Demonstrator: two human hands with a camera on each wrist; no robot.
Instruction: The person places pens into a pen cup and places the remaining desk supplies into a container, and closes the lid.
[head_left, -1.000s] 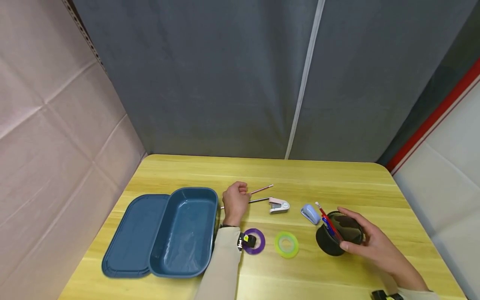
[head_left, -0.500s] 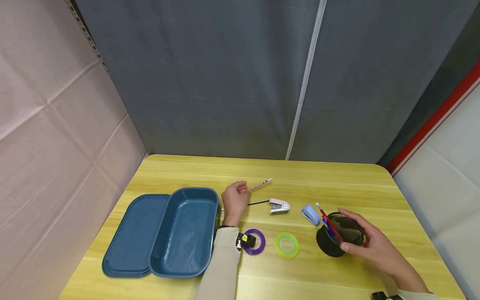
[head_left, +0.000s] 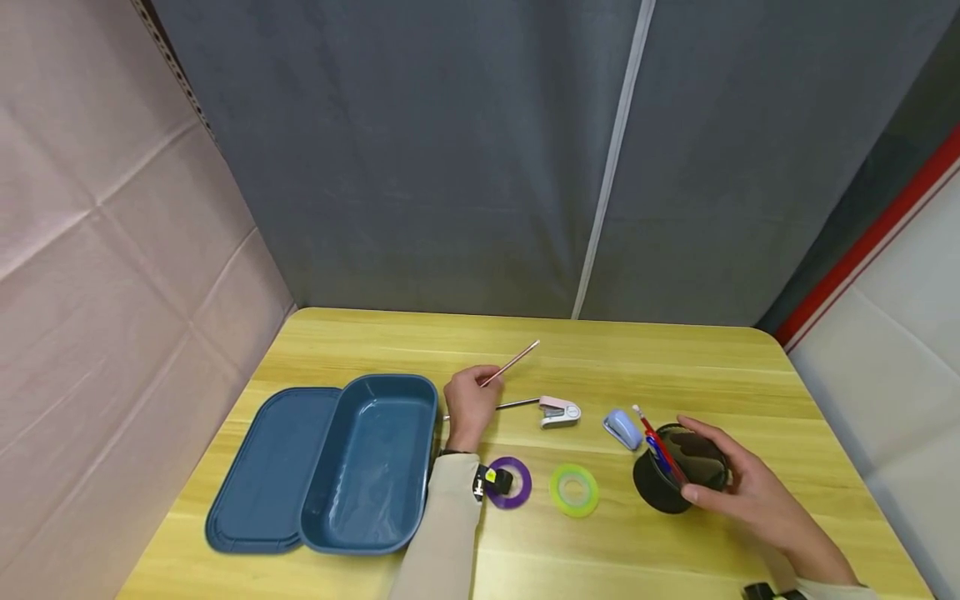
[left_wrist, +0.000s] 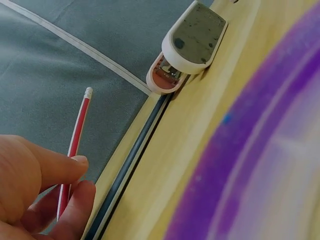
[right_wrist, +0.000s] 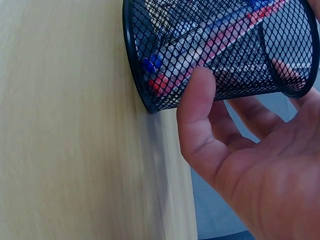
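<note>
Head view, blue lid: lies flat on the wooden table, at the blue box's 9 o'clock.
Blue box: sits at the left hand's 8 o'clock, mouth up.
Left hand: thumb and fingers clamped together on the red-and-white pencil.
Red-and-white pencil: raised at a slant, free end toward 2 o'clock.
Dark rod: at the left hand's 3 o'clock, reaching the pink-and-white stapler; contact unclear.
Purple tape roll: left hand's 5 o'clock.
Green tape roll: purple roll's 3 o'clock.
Pale blue stapler: black mesh cup's 10 o'clock.
Black mesh cup: holds red and blue pens leaning toward 11 o'clock.
Right hand: cup's 4 o'clock, thumb and fingers clamped round its sides.
</note>
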